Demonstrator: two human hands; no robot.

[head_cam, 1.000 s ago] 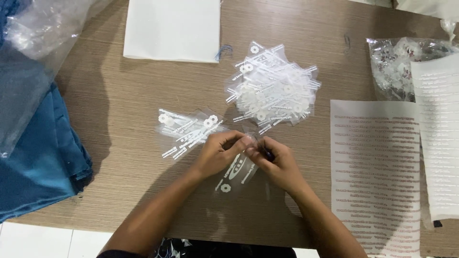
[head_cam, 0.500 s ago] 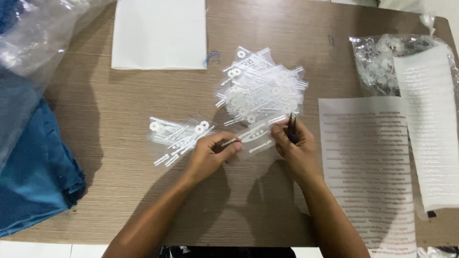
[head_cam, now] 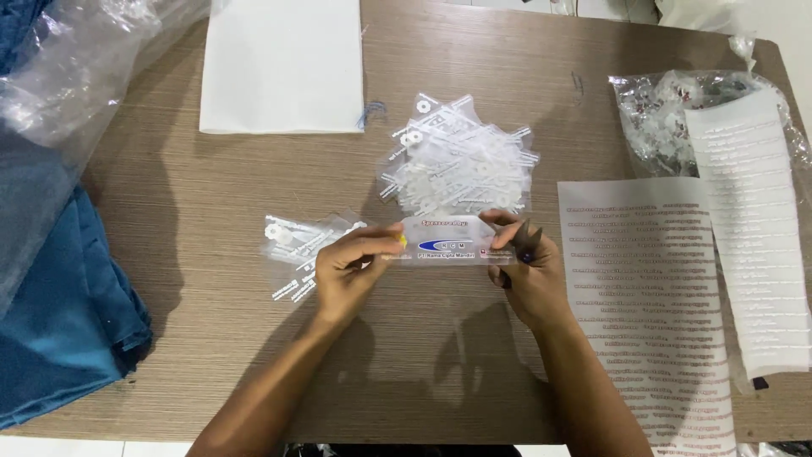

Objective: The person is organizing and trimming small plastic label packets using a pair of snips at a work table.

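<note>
**A little clear bag came up between both hands**

The brown wooden table (head_cam: 211,279) was full of small things. Over its middle, both hands held one small clear bag (head_cam: 448,239) with a printed label, stretched flat between them. The left hand (head_cam: 351,271) pinched the bag's left end with thumb and fingers pressed together. The right hand (head_cam: 529,275) pinched the right end the same way, and it also held a thin dark tool against its palm.

Half a second before, the hands were lower and apart, down by the pile, and no bag was pulled out flat. A second before, they were bunched close together. So one bag had been picked out and was now held up straight, as if to be looked at or worked on.

Just behind the bag lay the big pile of clear bags (head_cam: 457,161). To the left, near the left hand, was a smaller heap of bags (head_cam: 300,245). To the right lay a long printed sheet (head_cam: 643,296), and past it a second sheet (head_cam: 748,228) on a crinkly plastic bag (head_cam: 660,118). A white paper (head_cam: 283,63) lay at the far side. Blue cloth (head_cam: 51,330) and loose plastic wrap (head_cam: 76,76) sat on the left edge.
</note>
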